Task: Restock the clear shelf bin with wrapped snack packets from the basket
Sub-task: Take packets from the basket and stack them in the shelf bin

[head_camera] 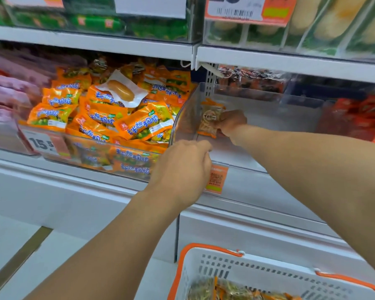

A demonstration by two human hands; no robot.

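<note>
A clear shelf bin (258, 109) stands on the middle shelf, nearly bare inside. My right hand (232, 123) reaches into its front left corner and pinches an orange-edged snack packet (210, 120), held upright against the bin's left wall. My left hand (182, 169) grips the bin's front rim at that same corner, fingers curled over the edge. The white basket (204, 263) with orange handles sits at the bottom right, with several wrapped packets (225, 290) inside.
A neighbouring clear bin (52, 152) on the left is heaped with orange packets (143, 124), a white sausage pack (121, 89) on top. Red packets (359, 118) fill the right bin. An orange price tag (217, 179) hangs on the front. Shelf edge (290, 59) runs overhead.
</note>
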